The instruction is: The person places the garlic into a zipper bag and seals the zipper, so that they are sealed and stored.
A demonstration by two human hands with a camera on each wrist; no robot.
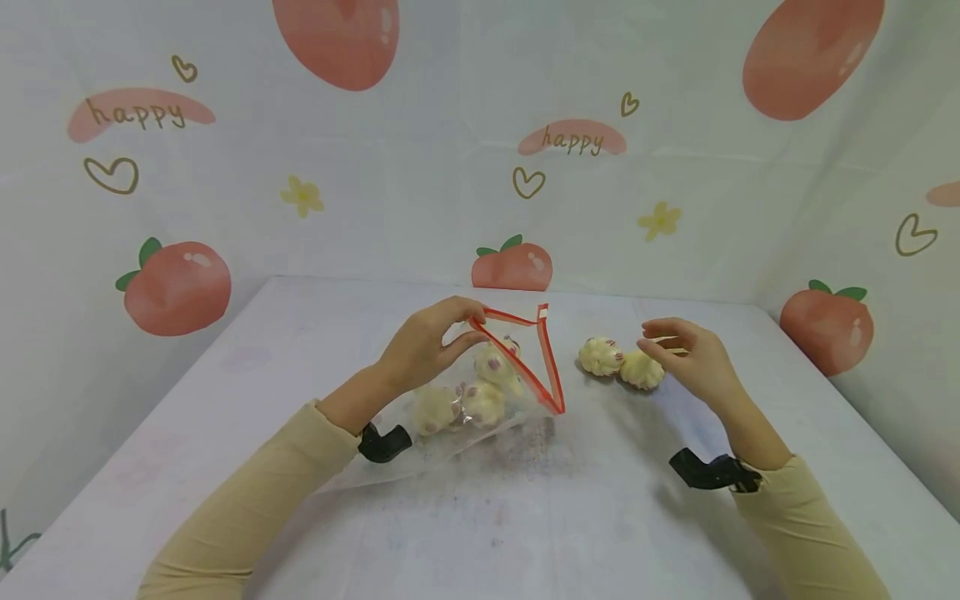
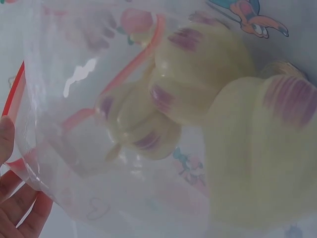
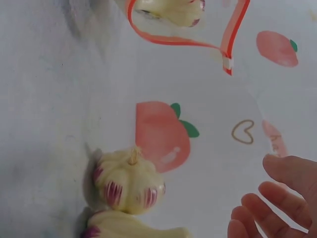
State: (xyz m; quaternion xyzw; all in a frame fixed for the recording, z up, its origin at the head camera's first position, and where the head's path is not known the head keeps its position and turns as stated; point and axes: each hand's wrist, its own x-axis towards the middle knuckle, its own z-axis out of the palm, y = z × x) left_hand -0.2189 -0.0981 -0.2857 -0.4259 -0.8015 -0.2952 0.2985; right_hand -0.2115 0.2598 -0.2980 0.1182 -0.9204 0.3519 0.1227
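My left hand (image 1: pixel 427 346) pinches the red zip edge of a clear plastic bag (image 1: pixel 553 367), whose mouth gapes toward the right. Several garlic bulbs (image 1: pixel 483 404), pale yellow with purple streaks, lie inside it. Through the film in the left wrist view, the bulbs (image 2: pixel 198 69) look large and close. Two loose garlic bulbs sit side by side on the table to the bag's right, the left one (image 1: pixel 600 357) nearly touching the right one (image 1: pixel 641 371). My right hand (image 1: pixel 697 362) hovers just beside them, fingers loosely bent, thumb apart, with nothing in its grasp.
A white table (image 1: pixel 465 533) stretches out under both arms. Behind it hangs a white cloth (image 1: pixel 420 167) printed with red fruit, hearts and lettering. Black straps with a curved black piece (image 1: pixel 705 468) are worn at both wrists.
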